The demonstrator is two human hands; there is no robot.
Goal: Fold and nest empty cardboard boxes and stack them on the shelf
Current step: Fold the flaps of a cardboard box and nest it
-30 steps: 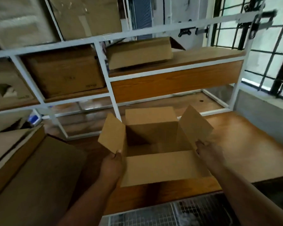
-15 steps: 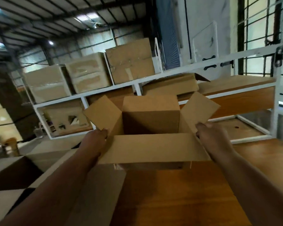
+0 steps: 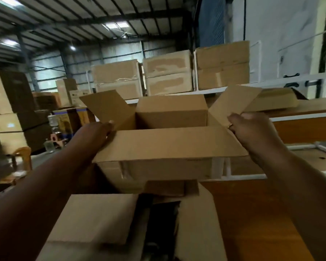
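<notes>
Both hands, left point(image 3: 96, 132) and right point(image 3: 252, 130), clamped on open brown cardboard box point(image 3: 169, 146); likely light, flaps floppy, so hold the corners.

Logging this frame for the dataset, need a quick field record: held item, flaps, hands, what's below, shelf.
held item: open cardboard box, empty as far as visible
flaps: all four spread open
left hand: grips left side of box
right hand: grips right side of box
below: larger open box
shelf: behind; three taped boxes on top
</notes>
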